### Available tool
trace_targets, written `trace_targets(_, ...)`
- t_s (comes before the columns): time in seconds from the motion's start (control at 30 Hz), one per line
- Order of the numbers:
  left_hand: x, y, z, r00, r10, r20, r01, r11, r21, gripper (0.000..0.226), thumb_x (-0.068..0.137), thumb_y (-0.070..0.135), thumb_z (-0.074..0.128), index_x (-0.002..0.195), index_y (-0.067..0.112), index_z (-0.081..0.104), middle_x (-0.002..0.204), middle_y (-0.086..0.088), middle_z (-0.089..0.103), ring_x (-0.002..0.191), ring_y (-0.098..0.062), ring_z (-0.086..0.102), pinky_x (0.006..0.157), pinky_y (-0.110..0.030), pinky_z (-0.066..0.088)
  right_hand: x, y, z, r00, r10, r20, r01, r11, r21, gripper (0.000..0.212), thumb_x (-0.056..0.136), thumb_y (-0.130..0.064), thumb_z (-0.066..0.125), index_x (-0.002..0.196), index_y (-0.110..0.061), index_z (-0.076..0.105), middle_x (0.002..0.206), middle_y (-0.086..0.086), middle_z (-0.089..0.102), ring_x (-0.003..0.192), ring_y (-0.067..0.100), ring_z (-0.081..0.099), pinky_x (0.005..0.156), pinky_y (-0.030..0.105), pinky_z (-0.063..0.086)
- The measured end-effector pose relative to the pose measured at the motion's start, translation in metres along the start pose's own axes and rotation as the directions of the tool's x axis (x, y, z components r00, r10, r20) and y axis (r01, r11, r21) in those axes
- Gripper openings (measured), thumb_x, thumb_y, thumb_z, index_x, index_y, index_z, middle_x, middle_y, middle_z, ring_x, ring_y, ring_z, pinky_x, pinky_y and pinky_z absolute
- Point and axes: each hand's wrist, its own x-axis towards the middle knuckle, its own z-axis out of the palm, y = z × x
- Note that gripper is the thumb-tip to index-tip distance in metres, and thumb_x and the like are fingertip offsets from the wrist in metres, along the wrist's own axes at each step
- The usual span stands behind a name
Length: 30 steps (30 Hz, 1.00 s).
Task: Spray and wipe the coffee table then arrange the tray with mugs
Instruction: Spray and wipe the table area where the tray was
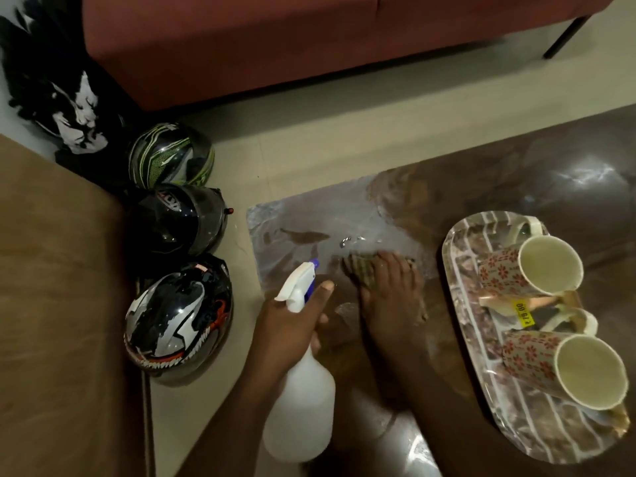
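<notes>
My left hand [292,321] grips the neck of a white spray bottle [301,404] with a blue-tipped nozzle, held over the coffee table's left edge. My right hand [392,297] presses flat on a green striped cloth [358,266] on the wet, streaked corner of the dark glossy coffee table [481,180]. To the right, a patterned tray [457,270] holds two white mugs with red flower print, one at the far end [537,266] and one nearer [578,370], both lying on their sides with their mouths facing me.
Three motorcycle helmets [175,235] stand in a row on the tiled floor left of the table. A brown surface [58,304] fills the left side. A red sofa [275,39] runs along the back, with dark clothing [58,94] heaped at its left.
</notes>
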Motion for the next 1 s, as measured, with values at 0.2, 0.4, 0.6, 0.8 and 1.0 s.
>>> trace_targets(0.2, 0.025, 0.024, 0.010, 0.996, 0.085, -0.001, -0.085, 0.996, 0.037, 0.046, 0.086, 0.046, 0.066, 0.119, 0.015, 0.065, 0.053, 0.001, 0.061, 0.041, -0.014, 0.054, 0.053, -0.031, 0.052, 0.010, -0.075, -0.003, 0.934, -0.295, 0.199, 0.272, 0.953, 0.136, 0.067, 0.099, -0.045, 0.014, 0.138, 0.004, 0.035, 0.137, 0.007, 0.047, 0.130, 0.041, 0.038, 0.096, 0.007, 0.035)
trace_targets(0.4, 0.040, 0.027, 0.005, 0.996, 0.093, -0.003, -0.092, 0.992, 0.082, 0.042, 0.087, 0.043, 0.065, 0.128, 0.036, 0.059, 0.055, -0.002, 0.060, 0.041, -0.017, 0.052, 0.054, -0.032, 0.053, 0.019, 0.016, 0.003, 0.887, -0.462, -0.005, 0.462, 0.887, 0.019, 0.049, 0.090, -0.037, 0.045, 0.137, -0.024, 0.041, 0.149, -0.002, 0.037, 0.139, 0.020, 0.029, 0.110, 0.049, 0.023)
trace_targets(0.6, 0.059, 0.017, -0.001, 0.992, 0.038, -0.120, -0.040, 0.999, -0.013, 0.047, 0.089, 0.038, 0.066, 0.132, 0.020, 0.059, 0.053, -0.002, 0.060, 0.039, -0.017, 0.050, 0.044, -0.026, 0.044, 0.087, -0.058, 0.022, 0.990, -0.092, -0.105, 0.095, 0.995, 0.024, 0.051, 0.088, -0.034, 0.041, 0.133, -0.011, 0.049, 0.139, 0.013, 0.050, 0.132, 0.031, 0.038, 0.109, 0.047, 0.023)
trace_targets(0.8, 0.066, 0.019, -0.019, 0.992, -0.067, -0.109, 0.062, 0.997, -0.050, 0.037, 0.088, 0.038, 0.067, 0.103, 0.005, 0.066, 0.071, -0.015, 0.070, 0.040, -0.017, 0.051, 0.047, -0.027, 0.047, 0.043, -0.027, 0.020, 0.660, -0.741, 0.122, 0.744, 0.667, 0.025, 0.047, 0.089, -0.035, 0.049, 0.133, -0.020, 0.051, 0.143, 0.003, 0.048, 0.137, 0.024, 0.036, 0.114, 0.044, 0.019)
trace_targets(1.0, 0.075, 0.029, -0.035, 0.985, -0.111, -0.134, 0.095, 0.988, -0.118, 0.035, 0.085, 0.038, 0.070, 0.070, 0.008, 0.064, 0.058, -0.010, 0.062, 0.038, -0.019, 0.048, 0.046, -0.027, 0.044, 0.132, -0.043, 0.016, 0.978, -0.193, -0.079, 0.190, 0.981, -0.043, 0.050, 0.087, -0.035, 0.036, 0.131, -0.017, 0.051, 0.137, 0.005, 0.051, 0.131, 0.027, 0.041, 0.107, 0.046, 0.026)
